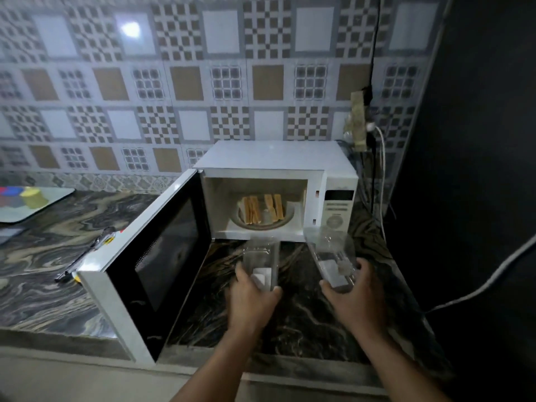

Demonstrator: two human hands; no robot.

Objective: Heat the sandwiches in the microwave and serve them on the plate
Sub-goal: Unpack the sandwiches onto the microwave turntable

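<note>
1. The white box-shaped microwave (275, 181) stands on the dark marbled stone counter (304, 314), its black-windowed door (145, 271) swung wide to the left. It looks heavy and needs no lifting.
2. Inside, on the round glass turntable plate (285, 223), 2 pairs of tan toasted sandwiches (262, 208) stand on edge. I judge them light, crumbly and likely to fall apart; better to take them flat by their broad sides.
3. The left hand (252, 297) curls its fingers round 1 clear thin plastic sandwich container (261, 262) in front of the oven.
4. The right hand (352, 294) grips a 2nd clear plastic container (330, 256). Both look flimsy, slick and easily crushed.
</note>
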